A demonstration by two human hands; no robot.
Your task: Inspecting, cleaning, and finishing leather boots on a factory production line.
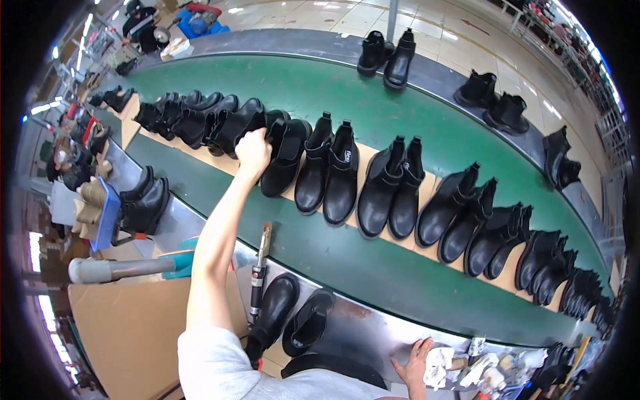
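My left arm reaches out over the green conveyor belt (pixel 360 257). At its end my left hand (pixel 254 155) is closed at the edge of a black boot (pixel 241 125) in the row; the fingertips are partly hidden. Just right of it stands another black ankle boot (pixel 283 160). My right hand (pixel 415 363) lies with fingers spread on the metal ledge (pixel 363 320), beside crumpled white paper (pixel 438 365), holding nothing. Nearer my body, a black boot (pixel 275 308) and a second black boot (pixel 309 323) lie on the ledge, next to a slim black tool (pixel 258 287) with a flat tip.
Several pairs of black boots line cardboard strips (pixel 427 250) along the belt. More boots (pixel 399 60) stand on the far metal edge. At left are a cardboard box (pixel 143 333), a grey-ended pipe (pixel 127 270) and a blue crate (pixel 107 217). Another person (pixel 140 30) is at the far left.
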